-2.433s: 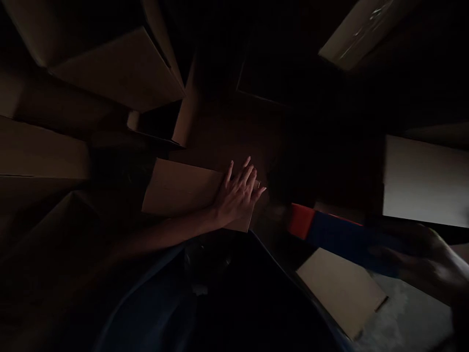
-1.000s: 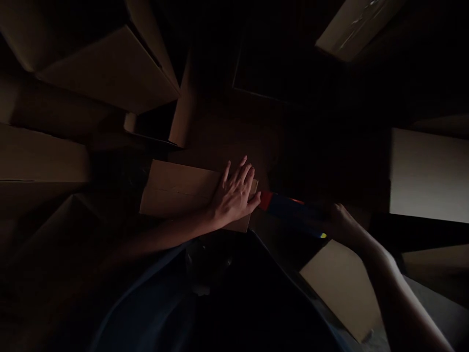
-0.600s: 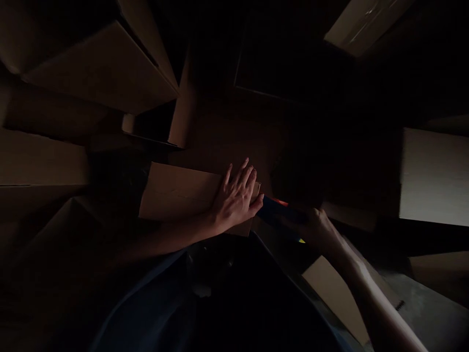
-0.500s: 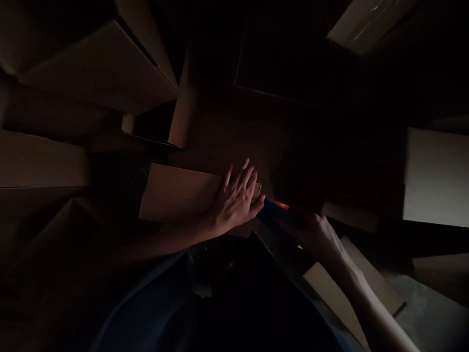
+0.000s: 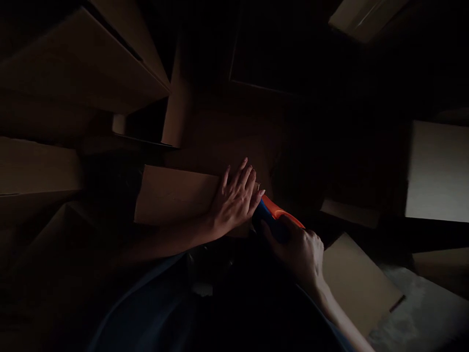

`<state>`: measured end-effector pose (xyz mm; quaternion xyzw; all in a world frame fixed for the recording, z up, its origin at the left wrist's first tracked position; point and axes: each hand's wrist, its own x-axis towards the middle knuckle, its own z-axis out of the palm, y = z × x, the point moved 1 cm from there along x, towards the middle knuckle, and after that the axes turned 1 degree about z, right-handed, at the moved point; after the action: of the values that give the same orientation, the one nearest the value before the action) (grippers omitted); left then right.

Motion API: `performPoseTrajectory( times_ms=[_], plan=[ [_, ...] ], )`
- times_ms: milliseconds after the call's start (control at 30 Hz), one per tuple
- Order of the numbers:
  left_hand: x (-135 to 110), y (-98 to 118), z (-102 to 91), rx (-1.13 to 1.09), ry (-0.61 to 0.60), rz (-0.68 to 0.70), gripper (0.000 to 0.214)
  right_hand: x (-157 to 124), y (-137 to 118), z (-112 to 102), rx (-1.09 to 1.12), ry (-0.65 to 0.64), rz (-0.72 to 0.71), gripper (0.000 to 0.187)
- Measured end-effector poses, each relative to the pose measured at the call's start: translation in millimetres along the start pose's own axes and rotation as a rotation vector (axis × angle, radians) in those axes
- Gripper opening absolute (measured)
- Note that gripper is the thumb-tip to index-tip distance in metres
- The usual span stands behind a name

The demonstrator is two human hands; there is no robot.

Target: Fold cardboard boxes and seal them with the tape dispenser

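Observation:
My left hand [image 5: 236,198] lies flat with fingers spread on a brown cardboard flap [image 5: 176,195], pressing near its right end. In my right hand [image 5: 302,252] is a blue and orange hand-held tool [image 5: 276,212], its exact kind too dark to make out. The fingers wrap round its body, orange side up. Its far end sits at the flap's right edge, close beside my left thumb. Beneath the flap, a larger cardboard surface [image 5: 227,132] stretches away in shadow.
An open cardboard box [image 5: 95,63] rises at upper left, with more cardboard [image 5: 36,166] below it. To the right stand a pale box [image 5: 437,171] and a tilted cardboard piece [image 5: 359,283] on grey floor [image 5: 421,308]. A taped carton [image 5: 366,19] is at the top.
My right hand has come left and turned, bringing the tool nearer my body and showing more of its orange side. My left hand stays on the flap. The view has shifted slightly.

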<state>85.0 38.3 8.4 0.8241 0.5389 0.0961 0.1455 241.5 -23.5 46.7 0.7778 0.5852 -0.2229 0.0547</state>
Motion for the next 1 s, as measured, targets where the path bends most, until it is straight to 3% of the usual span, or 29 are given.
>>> performPoseTrajectory(
  times_ms=[233,533,767,1000],
  plan=[
    [0,0,0.6,-0.018,0.000,0.000,0.056,-1,-8,-1,-0.012,-0.016,-0.001,0.041],
    [2,2,-1.5,-0.017,-0.038,-0.002,0.056,-5,-1,13,-0.028,0.045,-0.030,0.044],
    [0,0,-2.8,-0.019,-0.018,-0.001,0.056,26,-16,47,-0.057,-0.192,-0.042,0.038],
    [0,0,-2.9,-0.009,0.000,0.008,0.055,35,-16,60,0.037,-0.144,-0.046,0.044]
  ],
)
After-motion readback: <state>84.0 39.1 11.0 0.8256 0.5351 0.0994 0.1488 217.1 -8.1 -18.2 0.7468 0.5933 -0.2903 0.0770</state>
